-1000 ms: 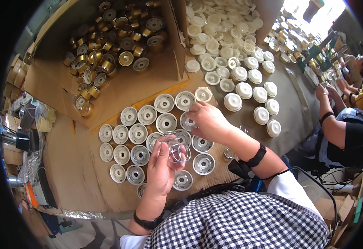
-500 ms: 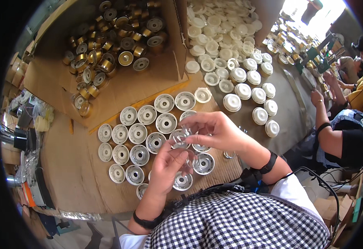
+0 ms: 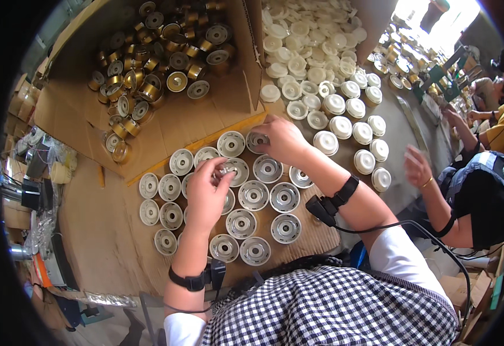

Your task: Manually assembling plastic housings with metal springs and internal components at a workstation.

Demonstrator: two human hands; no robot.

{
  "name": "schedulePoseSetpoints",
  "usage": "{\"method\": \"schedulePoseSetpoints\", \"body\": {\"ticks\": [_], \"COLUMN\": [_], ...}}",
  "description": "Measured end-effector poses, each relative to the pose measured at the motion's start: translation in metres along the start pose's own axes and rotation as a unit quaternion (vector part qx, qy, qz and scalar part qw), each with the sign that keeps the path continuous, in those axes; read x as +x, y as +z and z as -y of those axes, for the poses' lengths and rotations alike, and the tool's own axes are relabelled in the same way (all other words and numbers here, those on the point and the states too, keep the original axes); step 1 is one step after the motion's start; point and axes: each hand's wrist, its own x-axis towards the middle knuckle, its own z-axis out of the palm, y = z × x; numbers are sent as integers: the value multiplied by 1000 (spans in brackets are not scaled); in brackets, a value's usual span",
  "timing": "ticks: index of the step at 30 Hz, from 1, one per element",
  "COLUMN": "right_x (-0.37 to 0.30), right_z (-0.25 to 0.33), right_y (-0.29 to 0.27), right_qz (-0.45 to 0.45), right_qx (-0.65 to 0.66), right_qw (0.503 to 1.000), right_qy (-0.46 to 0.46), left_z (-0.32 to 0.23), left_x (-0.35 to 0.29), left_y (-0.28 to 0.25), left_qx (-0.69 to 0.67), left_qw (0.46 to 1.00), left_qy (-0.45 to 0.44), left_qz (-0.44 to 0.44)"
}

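Observation:
Rows of round white-rimmed cups with metallic insides lie on the cardboard in front of me. My left hand (image 3: pixel 207 193) is over the middle of them, its fingers pinched around something small and shiny that I cannot make out, right beside one cup (image 3: pixel 238 172). My right hand (image 3: pixel 283 138) reaches to the far row. Its fingers point down, closed together at the rim of another cup (image 3: pixel 255 140), and hide what they may hold. Closer to me, a cup (image 3: pixel 254 196) and a nearest-row cup (image 3: pixel 255 251) sit face up.
A cardboard box (image 3: pixel 61 115) of gold-sided caps (image 3: pixel 150 89) stands at the far left. Beyond my right hand are a heap of translucent white discs (image 3: pixel 298 34) and several white lidded caps (image 3: pixel 340 127). Another person's hand (image 3: pixel 418 167) shows at the right.
My hands were together over the cups, fingering clear ring-like pieces. They have moved apart: the right to the far row, the left forward and left. The neighbour's hand has risen.

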Motion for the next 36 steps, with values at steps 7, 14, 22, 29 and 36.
{"method": "schedulePoseSetpoints", "body": {"ticks": [7,14,22,29,36], "right_x": [-55,-159,-202,-196,-216], "right_z": [-17,-43,-62,-73,-76], "right_y": [-31,-87,-72,-36,-4], "right_qz": [-109,-149,17,-35,-79], "right_qx": [88,98,62,33,193], "right_qw": [988,982,994,997,973], "right_qy": [-71,63,87,62,101], "left_z": [5,6,-55,-62,-25], "left_x": [10,6,-14,-65,-61], "left_y": [19,22,59,133,176], "left_qx": [233,264,233,267,323], "left_qw": [963,955,942,873,851], "left_qy": [135,133,237,288,270], "left_qz": [-4,-2,38,289,313]}}
